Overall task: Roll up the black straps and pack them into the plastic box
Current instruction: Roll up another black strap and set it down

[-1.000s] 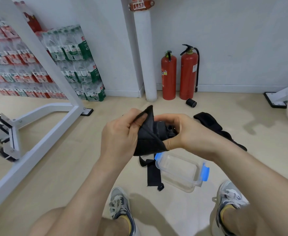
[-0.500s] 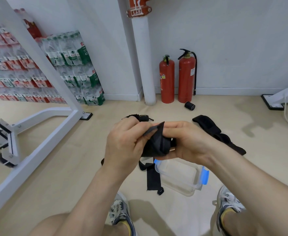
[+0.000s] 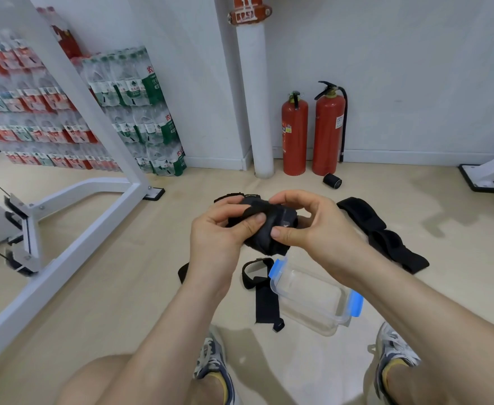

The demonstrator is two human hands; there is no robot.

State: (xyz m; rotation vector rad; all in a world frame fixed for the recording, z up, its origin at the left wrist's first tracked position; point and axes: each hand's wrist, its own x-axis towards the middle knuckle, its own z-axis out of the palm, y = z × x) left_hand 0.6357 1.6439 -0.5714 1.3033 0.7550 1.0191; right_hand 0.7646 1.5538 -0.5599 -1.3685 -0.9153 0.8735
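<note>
A rolled black strap (image 3: 264,226) sits between both hands above the floor. My left hand (image 3: 222,229) grips its left side, thumb pressed on the outer flap. My right hand (image 3: 307,220) holds its right end with thumb and curled fingers. Below them a clear plastic box (image 3: 310,299) with blue clips lies on the floor with nothing in it. A loose black strap (image 3: 263,290) lies beside the box's left edge. A wider black strap (image 3: 386,235) is spread on the floor to the right. A small rolled strap (image 3: 332,180) lies near the extinguishers.
Two red fire extinguishers (image 3: 313,130) stand against the wall beside a white pipe (image 3: 257,92). A white metal frame (image 3: 73,200) runs along the left, with stacked packs of water bottles (image 3: 128,112) behind it. My shoes (image 3: 213,363) are at the bottom.
The strap's loose flap, held up a second ago, has been wrapped down onto the roll. The roll is tighter now, and both hands have shifted slightly higher in view.
</note>
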